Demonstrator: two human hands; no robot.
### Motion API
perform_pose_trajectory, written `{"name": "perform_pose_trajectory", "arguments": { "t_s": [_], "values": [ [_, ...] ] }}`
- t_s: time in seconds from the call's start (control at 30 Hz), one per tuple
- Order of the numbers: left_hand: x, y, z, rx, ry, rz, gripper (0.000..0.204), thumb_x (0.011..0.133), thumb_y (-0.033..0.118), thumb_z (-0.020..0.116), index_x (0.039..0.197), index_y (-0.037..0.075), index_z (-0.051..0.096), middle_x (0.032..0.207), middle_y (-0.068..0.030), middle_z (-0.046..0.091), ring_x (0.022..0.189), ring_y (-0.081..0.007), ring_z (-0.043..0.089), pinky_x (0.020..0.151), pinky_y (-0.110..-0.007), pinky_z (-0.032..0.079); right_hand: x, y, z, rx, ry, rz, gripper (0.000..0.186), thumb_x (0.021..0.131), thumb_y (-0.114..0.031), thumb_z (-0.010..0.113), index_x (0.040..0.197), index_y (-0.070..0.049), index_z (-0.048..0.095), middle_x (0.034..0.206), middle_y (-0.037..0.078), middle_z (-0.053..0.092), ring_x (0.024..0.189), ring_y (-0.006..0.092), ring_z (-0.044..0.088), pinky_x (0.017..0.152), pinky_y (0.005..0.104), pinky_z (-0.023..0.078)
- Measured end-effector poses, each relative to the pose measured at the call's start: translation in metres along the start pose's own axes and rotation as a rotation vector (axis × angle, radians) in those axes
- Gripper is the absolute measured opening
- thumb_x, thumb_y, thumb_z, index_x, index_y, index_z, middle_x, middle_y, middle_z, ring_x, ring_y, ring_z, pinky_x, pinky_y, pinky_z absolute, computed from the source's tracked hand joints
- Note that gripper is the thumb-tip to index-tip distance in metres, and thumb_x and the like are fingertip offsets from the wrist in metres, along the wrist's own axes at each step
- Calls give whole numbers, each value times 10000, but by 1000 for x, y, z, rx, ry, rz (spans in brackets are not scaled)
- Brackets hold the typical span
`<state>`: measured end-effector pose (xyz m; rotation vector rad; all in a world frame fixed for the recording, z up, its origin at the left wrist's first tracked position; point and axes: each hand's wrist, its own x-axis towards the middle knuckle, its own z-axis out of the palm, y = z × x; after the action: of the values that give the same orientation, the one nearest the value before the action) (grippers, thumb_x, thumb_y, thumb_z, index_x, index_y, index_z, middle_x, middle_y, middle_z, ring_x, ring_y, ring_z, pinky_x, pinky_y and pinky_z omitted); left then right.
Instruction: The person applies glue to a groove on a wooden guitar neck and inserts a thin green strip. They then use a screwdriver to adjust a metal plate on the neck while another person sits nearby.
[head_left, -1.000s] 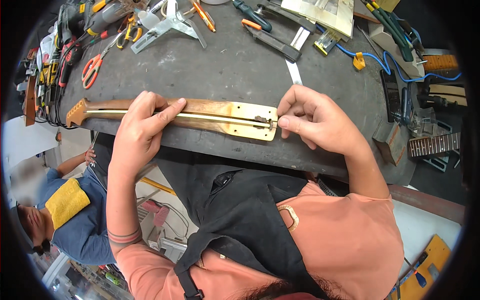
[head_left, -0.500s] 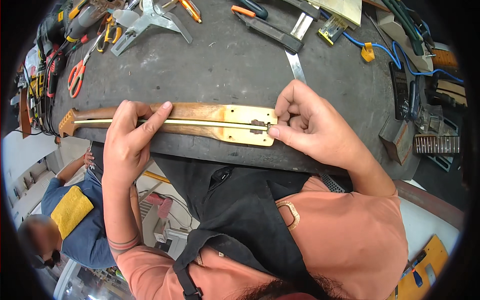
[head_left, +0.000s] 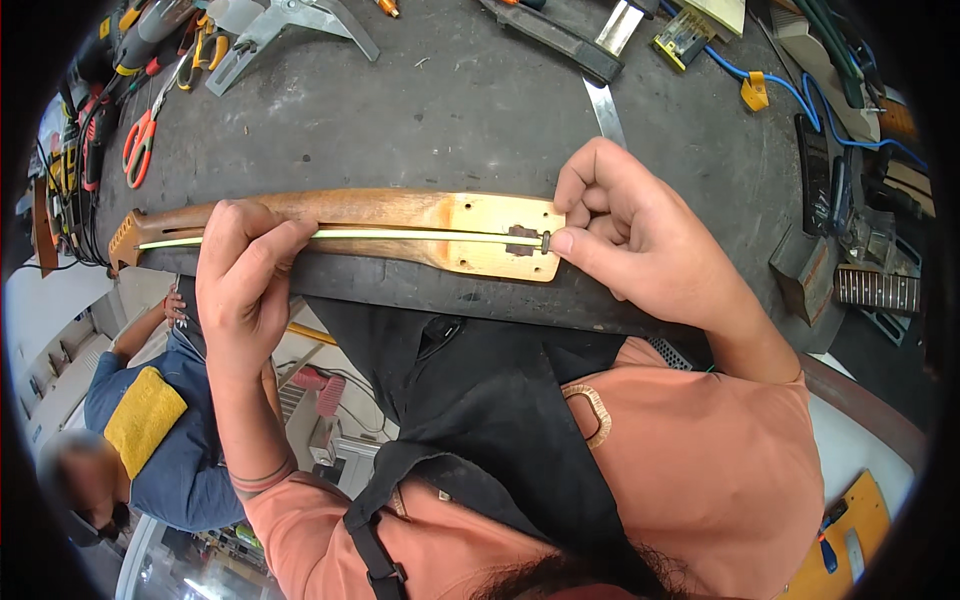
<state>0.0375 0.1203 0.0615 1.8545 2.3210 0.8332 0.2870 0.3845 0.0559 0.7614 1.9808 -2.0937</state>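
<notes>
A wooden guitar neck (head_left: 390, 207) lies across the bench, its headstock (head_left: 124, 240) at the left and its pale, drilled heel (head_left: 490, 262) at the right. A dark narrow slot runs along it. Over the neck, beside this slot, stretches a thin pale yellow-green truss rod (head_left: 390, 235). My left hand (head_left: 245, 260) is closed, thumb and fingers pinching the rod left of the middle. At the heel's end, my right hand (head_left: 630, 235) pinches the rod's dark end piece between thumb and forefinger; its other fingers are curled. My fingers partly hide both gripped spots.
Red-handled scissors (head_left: 140, 150) and a metal bracket-like tool (head_left: 295, 35) lie at the far left. A bar clamp (head_left: 560, 40), a metal strip (head_left: 603, 110) and a blue cable (head_left: 765, 80) are at the far right. Another person (head_left: 180, 470) is at the lower left.
The view has shifted slightly. My left hand sits a little nearer me and further left along the neck, and more of the slot shows beside the rod. Both hands keep their pinch.
</notes>
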Motion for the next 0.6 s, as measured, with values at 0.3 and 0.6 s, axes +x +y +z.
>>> {"name": "perform_pose_trajectory", "arguments": {
  "t_s": [0.3,0.6],
  "values": [
    [-2,-4,4,-38,33,-19,396,659,-92,717,1034,6,800,881,-91,612,841,-274,605,738,-373,488,0,-3,-3,-17,-32,2,207,993,-32,711,1137,-34,562,839,23,650,726,59,548,627,259,432],
    [0,-7,1,-69,17,2,402,639,-102,694,1020,-14,788,876,-99,623,830,-272,607,716,-370,482,0,-5,-2,35,-38,28,223,992,-28,728,1135,-29,557,867,8,624,753,53,544,625,248,420]
  ]
}}
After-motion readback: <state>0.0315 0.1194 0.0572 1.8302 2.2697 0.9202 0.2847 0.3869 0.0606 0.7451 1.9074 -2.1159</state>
